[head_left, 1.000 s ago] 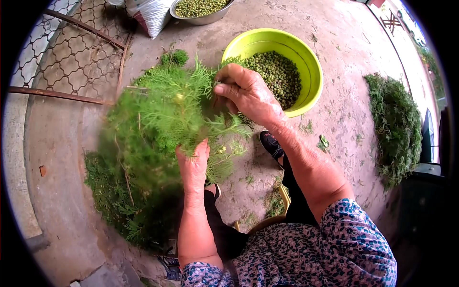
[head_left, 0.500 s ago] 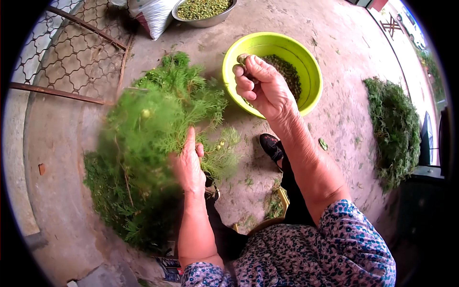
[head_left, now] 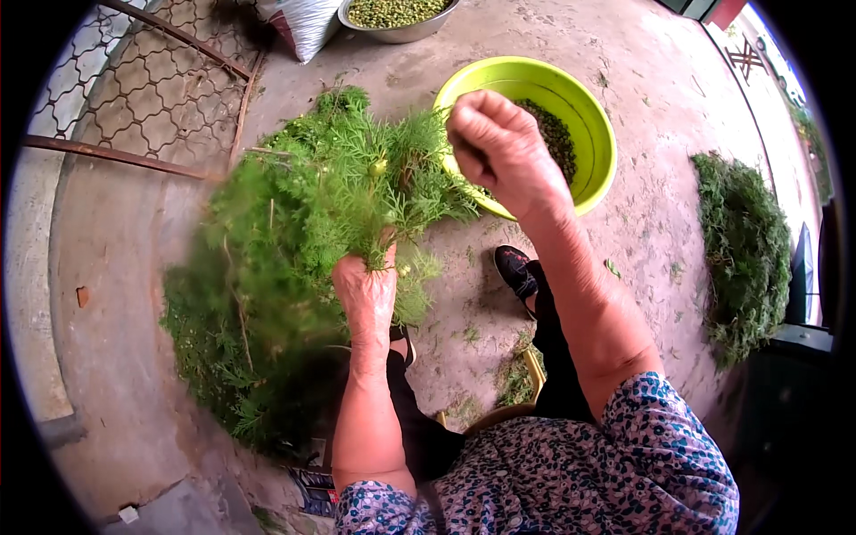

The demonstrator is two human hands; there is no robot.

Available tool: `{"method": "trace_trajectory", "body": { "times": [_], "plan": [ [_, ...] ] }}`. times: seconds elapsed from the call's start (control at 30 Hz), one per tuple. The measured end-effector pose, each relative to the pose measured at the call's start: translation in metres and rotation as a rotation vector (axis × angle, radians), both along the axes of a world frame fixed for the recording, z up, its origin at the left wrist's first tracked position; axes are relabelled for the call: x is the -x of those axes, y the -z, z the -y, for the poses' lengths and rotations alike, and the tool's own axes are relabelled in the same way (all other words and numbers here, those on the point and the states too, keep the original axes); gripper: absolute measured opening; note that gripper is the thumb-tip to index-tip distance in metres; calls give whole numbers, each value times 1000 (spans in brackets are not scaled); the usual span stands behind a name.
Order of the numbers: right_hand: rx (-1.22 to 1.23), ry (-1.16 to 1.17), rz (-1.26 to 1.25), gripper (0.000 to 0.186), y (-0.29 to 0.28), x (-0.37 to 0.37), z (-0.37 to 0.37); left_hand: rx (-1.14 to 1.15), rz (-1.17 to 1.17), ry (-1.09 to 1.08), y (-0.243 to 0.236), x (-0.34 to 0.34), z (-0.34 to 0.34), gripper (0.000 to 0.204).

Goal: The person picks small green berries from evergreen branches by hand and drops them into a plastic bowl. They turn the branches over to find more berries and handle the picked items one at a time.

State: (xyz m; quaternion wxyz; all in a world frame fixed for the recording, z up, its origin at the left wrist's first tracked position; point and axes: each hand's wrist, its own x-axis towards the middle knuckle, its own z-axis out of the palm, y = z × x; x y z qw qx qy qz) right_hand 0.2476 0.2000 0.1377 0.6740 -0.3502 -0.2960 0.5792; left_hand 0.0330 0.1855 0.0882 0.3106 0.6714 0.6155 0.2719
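My left hand [head_left: 366,287] is closed around the stem of a feathery green branch [head_left: 392,192], lifted out of the pile [head_left: 259,267] of similar branches at my left. A round, pale green cone [head_left: 379,168] shows on this branch. My right hand [head_left: 501,147] hovers in front of the lime-green basin [head_left: 596,143], its fingers curled in; whatever lies inside them is hidden. Small brownish-green cones [head_left: 557,138] cover part of the basin's bottom, and my right hand and wrist hide some of them.
Beyond the pile stand a metal bowl [head_left: 401,34] of green cones and a white sack [head_left: 303,27]. A rusty wire-mesh frame [head_left: 160,98] is at the far left. Another heap of cut branches [head_left: 742,259] lies on the right. My shoe [head_left: 515,270] is below the basin.
My left hand, whose index finger was stretched out, now grips a branch raised toward the basin. My right hand has turned over, and the small thing at its fingertips no longer shows.
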Motion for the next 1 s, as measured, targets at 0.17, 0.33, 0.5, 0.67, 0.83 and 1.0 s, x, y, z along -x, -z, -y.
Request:
{"method": "trace_trajectory", "body": {
  "times": [0.17,0.33,0.5,0.67,0.83,1.0],
  "plan": [
    [-146,54,802,37,-15,32,4,-7,-184,28,-8,-5,6,24],
    [-306,233,1016,25,7,38,-1,4,-283,55,-14,-11,11,23],
    [-148,390,800,13,18,44,-1,-194,-96,100,-7,-6,11,19],
    [50,415,41,11,1,-11,-8,-18,-5,148,-6,7,19,21],
    [80,72,-285,22,4,2,-1,-13,-99,76,-12,2,15,22],
    [47,-52,-315,26,5,0,1,-75,-238,-4,-18,0,12,34]
  ]
}}
